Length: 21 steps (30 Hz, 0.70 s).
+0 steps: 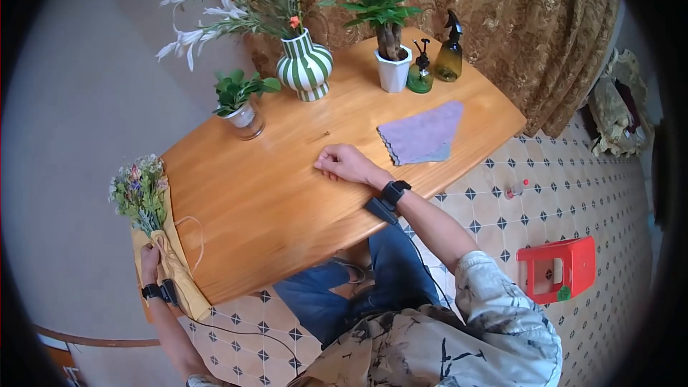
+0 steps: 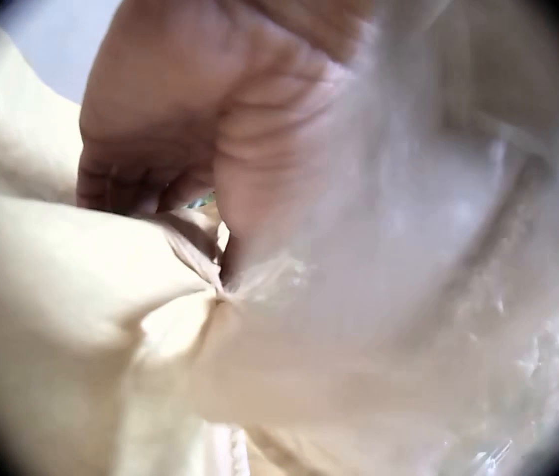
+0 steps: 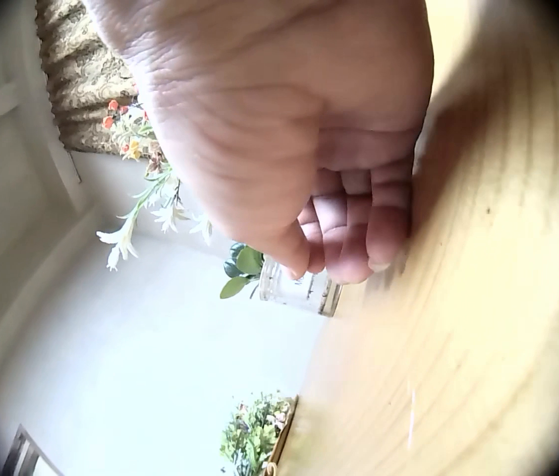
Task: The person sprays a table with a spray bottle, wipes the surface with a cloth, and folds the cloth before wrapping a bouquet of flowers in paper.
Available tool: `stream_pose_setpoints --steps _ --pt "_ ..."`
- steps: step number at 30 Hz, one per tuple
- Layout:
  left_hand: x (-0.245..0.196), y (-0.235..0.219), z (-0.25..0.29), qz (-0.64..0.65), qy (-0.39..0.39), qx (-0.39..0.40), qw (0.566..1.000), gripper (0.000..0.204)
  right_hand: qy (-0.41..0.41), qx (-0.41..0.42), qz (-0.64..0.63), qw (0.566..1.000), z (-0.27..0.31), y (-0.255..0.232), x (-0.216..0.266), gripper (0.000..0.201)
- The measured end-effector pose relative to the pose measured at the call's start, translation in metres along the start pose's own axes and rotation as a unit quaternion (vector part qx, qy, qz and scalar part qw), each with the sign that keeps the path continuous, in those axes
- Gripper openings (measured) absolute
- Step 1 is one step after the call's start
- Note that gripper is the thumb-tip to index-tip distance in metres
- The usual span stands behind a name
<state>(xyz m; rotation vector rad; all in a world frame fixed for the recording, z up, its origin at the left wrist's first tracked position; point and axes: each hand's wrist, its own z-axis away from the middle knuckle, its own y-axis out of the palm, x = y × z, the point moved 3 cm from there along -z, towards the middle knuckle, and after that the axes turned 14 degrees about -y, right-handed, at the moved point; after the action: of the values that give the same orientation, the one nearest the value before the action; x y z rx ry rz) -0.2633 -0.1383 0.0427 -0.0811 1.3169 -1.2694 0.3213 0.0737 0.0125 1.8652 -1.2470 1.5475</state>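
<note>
A bouquet of small flowers [image 1: 140, 190] in yellow wrapping paper [image 1: 188, 288] lies along the table's left edge. My left hand [image 1: 150, 261] grips it at the gathered neck of the wrap. Close up in the left wrist view, fingers of the left hand [image 2: 210, 119] pinch the paper [image 2: 52, 288] around its gathers, and blurred clear film [image 2: 438, 268] covers the right side. My right hand [image 1: 345, 163] is at the middle of the wooden table [image 1: 251, 222], loosely curled and holding nothing. Its fingertips are by the wood in the right wrist view, the hand [image 3: 289, 139] above them.
Toward the far side stand a small plant in a glass [image 1: 248, 120], a striped vase [image 1: 305, 68], a white potted plant [image 1: 393, 72], a green bottle [image 1: 420, 80] and an amber sprayer [image 1: 449, 61]. A purple cloth [image 1: 421, 132] lies right of my right hand. A red stool [image 1: 573, 269] stands on the floor.
</note>
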Motion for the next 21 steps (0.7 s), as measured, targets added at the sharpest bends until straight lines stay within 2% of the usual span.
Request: stream_pose_setpoints --steps 2,4,5,6,7,8,9,10,11,12,13,14,15,16,17,18,19,20,21 --pt "-0.002 -0.003 0.005 -0.034 -0.025 -0.024 0.999 0.035 -0.012 -0.012 -0.013 1.0 -0.001 -0.007 0.003 0.023" --pt "-0.015 -0.006 0.015 -0.14 0.082 -0.156 0.974 0.047 -0.022 -0.036 -0.022 0.999 0.0 -0.025 0.01 0.021" --pt "-0.024 -0.004 0.02 -0.138 0.08 -0.159 0.974 0.047 -0.014 -0.052 -0.01 0.999 0.001 -0.039 0.013 0.019" --pt "-0.049 0.005 0.04 -0.151 0.126 -0.138 0.971 0.053 -0.007 -0.067 0.002 0.998 0.001 -0.054 0.013 0.017" --pt "-0.06 0.008 0.052 -0.163 0.17 -0.117 0.965 0.059 -0.029 -0.13 0.026 0.991 0.001 -0.071 0.005 0.018" --pt "-0.04 0.009 0.013 -0.202 0.227 -0.219 0.927 0.063 -0.063 -0.166 -0.008 0.984 0.003 -0.09 0.008 0.019" --pt "-0.047 0.016 0.022 -0.19 0.217 -0.195 0.938 0.066 -0.027 -0.236 0.017 0.971 0.007 -0.11 0.01 0.021" --pt "-0.066 0.03 0.039 -0.175 0.203 -0.174 0.948 0.069 -0.055 -0.286 0.025 0.956 0.013 -0.129 0.01 0.023" --pt "-0.081 0.041 0.056 -0.159 0.201 -0.131 0.958 0.07 -0.057 -0.301 0.092 0.947 0.019 -0.152 0.015 0.025" --pt "-0.108 0.06 0.1 -0.09 0.169 -0.106 0.976 0.066 -0.077 -0.328 0.106 0.936 0.033 -0.16 0.04 0.03" --pt "-0.106 0.069 0.085 -0.196 0.188 -0.165 0.948 0.056 -0.064 -0.355 0.153 0.92 0.036 -0.185 0.03 0.034" --pt "-0.105 0.085 0.076 -0.203 0.216 -0.169 0.94 0.052 -0.064 -0.376 0.201 0.902 0.041 -0.207 0.026 0.037" --pt "-0.105 0.101 0.071 -0.218 0.182 -0.142 0.948 0.051 -0.103 -0.414 0.149 0.892 0.042 -0.245 -0.008 0.036" --pt "-0.089 0.129 0.06 -0.157 0.26 -0.198 0.932 0.053 -0.114 -0.472 0.182 0.855 0.044 -0.269 -0.016 0.035" --pt "-0.099 0.144 0.078 -0.189 0.293 -0.206 0.914 0.056 -0.12 -0.488 0.271 0.821 0.049 -0.292 -0.016 0.036" --pt "-0.099 0.165 0.072 -0.22 0.291 -0.199 0.91 0.06 -0.171 -0.516 0.323 0.774 0.051 -0.325 -0.034 0.043" --pt "-0.096 0.187 0.075 -0.209 0.328 -0.221 0.895 0.063 -0.146 -0.51 0.351 0.772 0.05 -0.36 -0.05 0.047" --pt "-0.106 0.2 0.086 -0.205 0.328 -0.182 0.904 0.07 -0.169 -0.506 0.311 0.786 0.048 -0.376 -0.055 0.049" --pt "-0.117 0.211 0.092 -0.201 0.31 -0.142 0.918 0.073 -0.145 -0.516 0.275 0.798 0.046 -0.382 -0.057 0.065"
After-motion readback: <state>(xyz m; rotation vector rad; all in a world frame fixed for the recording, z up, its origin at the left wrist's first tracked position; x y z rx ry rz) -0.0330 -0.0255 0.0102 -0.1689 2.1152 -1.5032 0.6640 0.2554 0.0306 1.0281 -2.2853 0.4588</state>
